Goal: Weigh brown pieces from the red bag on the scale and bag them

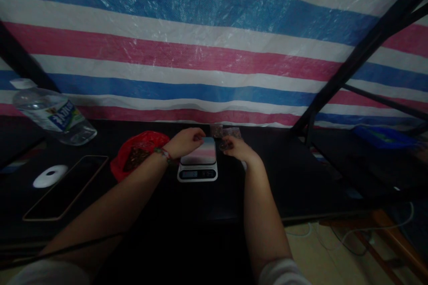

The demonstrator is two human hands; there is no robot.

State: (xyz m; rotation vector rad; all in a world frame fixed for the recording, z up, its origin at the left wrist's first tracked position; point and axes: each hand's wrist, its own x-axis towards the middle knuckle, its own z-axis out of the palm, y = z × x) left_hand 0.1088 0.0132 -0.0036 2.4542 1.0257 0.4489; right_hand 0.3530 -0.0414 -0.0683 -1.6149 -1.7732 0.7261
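Observation:
A small white kitchen scale [198, 175] with a shiny metal plate and a lit display sits on the black table. My left hand [187, 142] is at the plate's left edge, its fingers curled together; what they hold, if anything, is hidden. To the right of the scale, my right hand [239, 148] pinches something small and dark that I cannot make out. Just behind it lie two small clear bags, a left one [216, 131] and a right one [236, 132], with brownish contents. A red plastic bag [121, 155] holding many small brown pieces stands open beside my left wrist.
On the left are a tilted clear plastic bottle [55, 111], a phone [68, 189] and a white rounded object [50, 176]. A striped plastic sheet [200, 44] hangs behind the table. A dark metal frame bar [337, 75] and a blue tray [384, 137] are at right.

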